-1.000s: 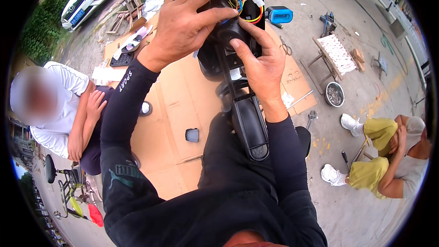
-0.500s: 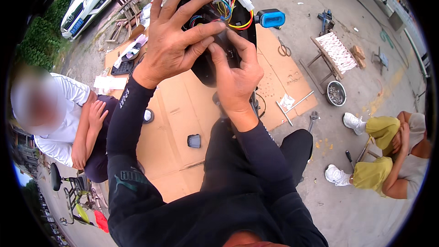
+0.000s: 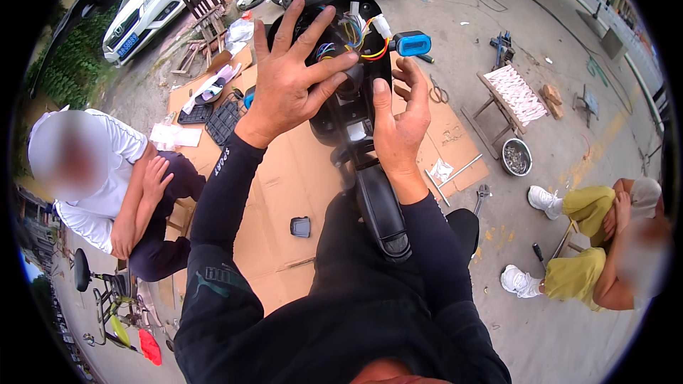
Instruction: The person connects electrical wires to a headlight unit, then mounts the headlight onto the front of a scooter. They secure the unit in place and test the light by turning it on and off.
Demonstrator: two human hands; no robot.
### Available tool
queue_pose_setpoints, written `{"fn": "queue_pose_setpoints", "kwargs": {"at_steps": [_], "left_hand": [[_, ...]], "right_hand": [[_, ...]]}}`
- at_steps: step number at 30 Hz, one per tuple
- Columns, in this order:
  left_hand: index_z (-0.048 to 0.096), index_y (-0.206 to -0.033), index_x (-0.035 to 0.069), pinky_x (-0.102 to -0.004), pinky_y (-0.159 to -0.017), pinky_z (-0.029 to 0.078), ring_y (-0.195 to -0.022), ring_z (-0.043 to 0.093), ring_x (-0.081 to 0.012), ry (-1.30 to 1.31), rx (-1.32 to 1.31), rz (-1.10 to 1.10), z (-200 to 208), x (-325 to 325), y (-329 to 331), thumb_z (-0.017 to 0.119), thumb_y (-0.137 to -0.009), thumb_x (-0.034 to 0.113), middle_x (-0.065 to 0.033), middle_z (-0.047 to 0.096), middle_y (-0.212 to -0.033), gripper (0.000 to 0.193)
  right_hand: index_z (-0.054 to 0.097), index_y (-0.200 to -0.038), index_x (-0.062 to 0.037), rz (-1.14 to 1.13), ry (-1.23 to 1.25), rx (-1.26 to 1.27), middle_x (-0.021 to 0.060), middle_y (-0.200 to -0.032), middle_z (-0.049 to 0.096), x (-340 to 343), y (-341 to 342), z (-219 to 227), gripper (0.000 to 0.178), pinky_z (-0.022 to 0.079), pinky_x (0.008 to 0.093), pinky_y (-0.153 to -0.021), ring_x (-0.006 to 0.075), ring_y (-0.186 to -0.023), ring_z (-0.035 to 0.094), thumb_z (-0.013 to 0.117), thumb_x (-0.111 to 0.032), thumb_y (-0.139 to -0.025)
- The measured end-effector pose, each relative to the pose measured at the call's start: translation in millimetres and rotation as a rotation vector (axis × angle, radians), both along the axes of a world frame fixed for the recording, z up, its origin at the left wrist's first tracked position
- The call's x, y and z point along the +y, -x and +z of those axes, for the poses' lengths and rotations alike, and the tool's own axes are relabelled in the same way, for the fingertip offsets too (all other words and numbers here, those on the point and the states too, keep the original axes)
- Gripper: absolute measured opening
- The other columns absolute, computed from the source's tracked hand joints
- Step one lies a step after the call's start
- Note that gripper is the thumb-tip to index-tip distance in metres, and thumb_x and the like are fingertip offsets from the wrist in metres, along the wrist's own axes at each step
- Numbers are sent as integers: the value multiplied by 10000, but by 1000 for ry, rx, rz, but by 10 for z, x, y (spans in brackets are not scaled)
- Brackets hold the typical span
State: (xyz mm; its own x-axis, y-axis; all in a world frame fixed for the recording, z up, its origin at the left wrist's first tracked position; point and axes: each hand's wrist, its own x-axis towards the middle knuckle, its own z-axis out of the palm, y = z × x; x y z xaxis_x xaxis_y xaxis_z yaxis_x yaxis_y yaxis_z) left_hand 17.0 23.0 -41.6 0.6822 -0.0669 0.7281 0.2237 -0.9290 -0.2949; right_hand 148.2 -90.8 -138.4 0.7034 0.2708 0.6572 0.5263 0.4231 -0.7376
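Note:
A black housing of an electric two-wheeler [image 3: 318, 130] stands in front of me, its inside full of coloured wires [image 3: 348, 32] and a white plug connector [image 3: 382, 26]. My left hand [image 3: 288, 89] spreads its fingers over the left side. Its thumb and index tips lie by a dark rounded part [image 3: 350, 85] in the middle; contact is unclear. Beside the housing's right edge is my right hand [image 3: 403, 117], thumb and curled fingers apart with nothing visible between them. A blue-lensed lamp [image 3: 414, 44] sticks out on the right. Below, a black padded seat [image 3: 378, 206] points toward me.
Flattened cardboard [image 3: 277, 185] covers the ground, bearing a small dark box-shaped part [image 3: 300, 227]. Two people sit at the left [image 3: 117, 192] and right [image 3: 605, 242]. A metal bowl [image 3: 516, 156], a stool [image 3: 514, 96], scissors [image 3: 439, 91] and a wrench [image 3: 482, 198] are at the right.
My right hand has drawn away from my left fingertips to the right, and its pinch has opened. My view has shifted, so the seat and handlebar area now show.

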Motion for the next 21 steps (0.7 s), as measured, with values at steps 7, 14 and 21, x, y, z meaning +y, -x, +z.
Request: {"fn": "queue_pose_setpoints", "kwargs": {"at_steps": [7, 14, 21], "left_hand": [[728, -1078, 225, -587, -1193, 142, -1485, 288, -371, 137, -102, 26, -311, -321, -57, 872, -689, 368, -128, 405, -1566, 438], [611, -1328, 221, -602, -1169, 237, -1474, 307, -392, 246, -177, 57, -630, -543, 38, 895, -682, 318, -168, 366, -1567, 713], [579, -1320, 124, -467, -1084, 429, -1376, 444, -389, 316, -82, -386, -589, -244, 120, 759, -800, 89, -193, 453, -1491, 551]], "right_hand": [[608, -1244, 0, -31, 13, -257, 146, -1127, 707, 82, -408, 531, 318, 536, 363, -875, 235, -959, 696, 665, -128, -958], [599, -1243, -5, -240, -59, -368, 108, -1002, 703, 80, -148, 548, 315, 522, 378, -851, 249, -955, 678, 636, -182, -985], [708, -1071, -2, -157, 167, -766, 195, -998, 712, 469, -521, 1026, 243, 546, 429, -758, 347, -851, 688, 655, -207, -952]]}}
